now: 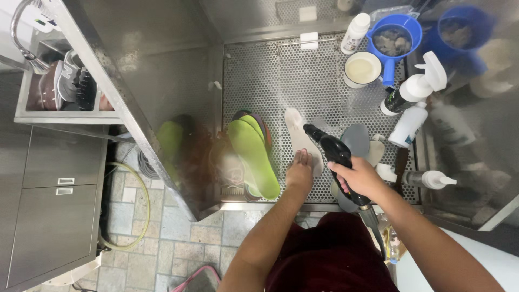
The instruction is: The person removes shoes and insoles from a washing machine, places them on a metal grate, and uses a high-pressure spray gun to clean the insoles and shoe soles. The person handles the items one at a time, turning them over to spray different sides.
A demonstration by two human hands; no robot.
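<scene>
On the perforated metal tray (270, 70): a white insole (300, 135) is being pinned flat, lying at centre.
Left hand (299, 174): fingers are being kept spread, pressing the insole's near end.
Right hand (361, 178): a black spray gun (333, 151) is being gripped, its nozzle aimed toward 11 o'clock at the insole.
At 9 o'clock: green insoles (253, 154) are being left stacked.
At 2 o'clock: white bottles (411, 94) are standing.

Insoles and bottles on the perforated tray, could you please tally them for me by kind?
Green insoles: 1
White insoles, under the left hand: 1
Grey insoles: 1
Bottles: 5 (cap bottle, trigger bottle, white bottle, two lying pump bottles)
Total: 8
</scene>
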